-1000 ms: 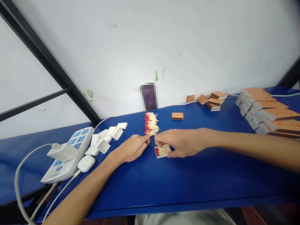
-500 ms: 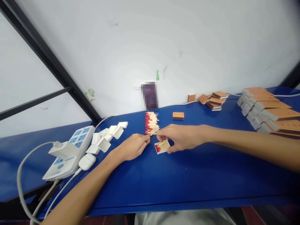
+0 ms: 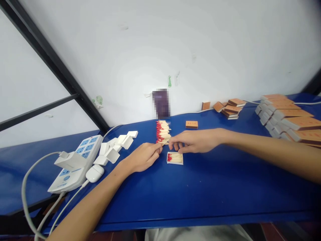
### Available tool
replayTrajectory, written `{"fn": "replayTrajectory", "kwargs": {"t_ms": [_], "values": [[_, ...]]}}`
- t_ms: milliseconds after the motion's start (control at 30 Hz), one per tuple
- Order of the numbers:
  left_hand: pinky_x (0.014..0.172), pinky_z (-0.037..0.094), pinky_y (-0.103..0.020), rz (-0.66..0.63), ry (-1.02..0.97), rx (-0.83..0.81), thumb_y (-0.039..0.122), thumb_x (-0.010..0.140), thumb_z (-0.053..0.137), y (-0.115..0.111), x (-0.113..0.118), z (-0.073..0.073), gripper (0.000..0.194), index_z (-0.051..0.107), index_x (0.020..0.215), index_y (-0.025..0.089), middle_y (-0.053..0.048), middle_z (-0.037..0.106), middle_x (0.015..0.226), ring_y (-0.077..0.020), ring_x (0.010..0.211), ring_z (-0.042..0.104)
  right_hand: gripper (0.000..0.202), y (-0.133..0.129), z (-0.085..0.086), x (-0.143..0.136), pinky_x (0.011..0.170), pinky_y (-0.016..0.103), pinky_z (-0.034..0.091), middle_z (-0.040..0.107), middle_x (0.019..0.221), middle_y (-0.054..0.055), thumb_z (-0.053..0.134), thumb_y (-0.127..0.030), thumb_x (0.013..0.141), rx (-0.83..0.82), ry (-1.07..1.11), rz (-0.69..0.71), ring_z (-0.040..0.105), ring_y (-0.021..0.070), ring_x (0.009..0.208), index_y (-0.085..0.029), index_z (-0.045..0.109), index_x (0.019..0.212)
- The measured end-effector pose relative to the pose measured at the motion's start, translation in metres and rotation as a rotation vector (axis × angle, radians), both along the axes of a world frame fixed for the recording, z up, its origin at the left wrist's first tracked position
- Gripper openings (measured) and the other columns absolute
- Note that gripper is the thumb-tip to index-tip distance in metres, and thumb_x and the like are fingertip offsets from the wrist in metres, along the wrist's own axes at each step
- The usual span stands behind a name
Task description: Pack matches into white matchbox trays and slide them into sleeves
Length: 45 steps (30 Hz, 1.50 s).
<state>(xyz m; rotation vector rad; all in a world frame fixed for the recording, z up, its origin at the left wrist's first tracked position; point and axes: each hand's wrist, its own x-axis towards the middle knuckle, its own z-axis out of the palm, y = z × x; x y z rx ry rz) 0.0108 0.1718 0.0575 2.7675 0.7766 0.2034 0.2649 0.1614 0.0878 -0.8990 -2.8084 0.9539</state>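
Observation:
A pile of red-headed matches (image 3: 164,130) lies on the blue tabletop. At its near end my left hand (image 3: 146,156) is closed, fingertips pinching matches by the head end. My right hand (image 3: 192,141) hovers on the other side of the pile, fingers bent and apart, with nothing seen in them. Just below it, a small white matchbox tray (image 3: 175,163) rests on the table, partly filled with matches, their red heads toward the left. The right thumb is close above the tray's far edge; whether it touches cannot be made out.
One orange matchbox (image 3: 191,124) lies behind my right hand. Loose matchbox sleeves (image 3: 232,108) lean by the wall, and stacked matchboxes (image 3: 288,115) stand at the right. White trays (image 3: 112,154), a power strip (image 3: 75,167), and a white earbud case (image 3: 94,173) occupy the left.
My right hand has let go of the matchbox tray and moved up off it. The tray now sits straighter on the table. My left hand has stayed at the pile.

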Motion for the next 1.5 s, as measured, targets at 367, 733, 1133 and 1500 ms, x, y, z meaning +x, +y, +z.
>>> {"fn": "replayTrajectory", "kwargs": {"t_ms": [367, 733, 1133, 1500], "values": [[0.061, 0.034, -0.027, 0.035, 0.004, 0.024, 0.015, 0.093, 0.03, 0.001, -0.002, -0.004, 0.018, 0.046, 0.098, 0.019, 0.002, 0.053, 0.071, -0.0154, 0.062, 0.051, 0.028, -0.001, -0.003, -0.006, 0.066, 0.025, 0.04, 0.06, 0.094, 0.007, 0.045, -0.031, 0.093, -0.015, 0.014, -0.003, 0.053, 0.0155, 0.078, -0.016, 0.054, 0.115], [0.066, 0.039, -0.027, 0.046, 0.025, 0.031, 0.029, 0.097, 0.036, -0.004, -0.001, -0.001, 0.022, 0.049, 0.112, 0.02, -0.001, 0.062, 0.08, -0.0176, 0.069, 0.058, 0.035, 0.011, -0.003, 0.0, 0.071, 0.026, 0.042, 0.055, 0.09, 0.004, 0.041, -0.03, 0.094, -0.22, 0.007, -0.002, 0.051, 0.0148, 0.078, -0.017, 0.05, 0.126], [0.069, 0.04, -0.027, 0.05, 0.026, 0.044, 0.015, 0.095, 0.029, 0.003, -0.003, -0.009, 0.027, 0.047, 0.114, 0.02, 0.0, 0.06, 0.078, -0.0174, 0.07, 0.058, 0.04, 0.011, -0.007, -0.002, 0.07, 0.026, 0.041, 0.051, 0.089, 0.003, 0.045, -0.039, 0.093, -0.22, 0.049, -0.011, 0.05, 0.0147, 0.077, -0.017, 0.05, 0.127], [0.064, 0.035, -0.027, 0.083, 0.002, 0.035, 0.011, 0.09, 0.033, 0.003, -0.002, -0.009, 0.015, 0.038, 0.099, 0.021, 0.001, 0.053, 0.079, -0.0173, 0.066, 0.052, 0.045, -0.014, -0.027, -0.021, 0.065, 0.03, 0.036, 0.064, 0.102, 0.009, 0.056, -0.057, 0.082, 0.302, -0.019, -0.171, 0.058, 0.022, 0.08, -0.018, 0.056, 0.105]]}}
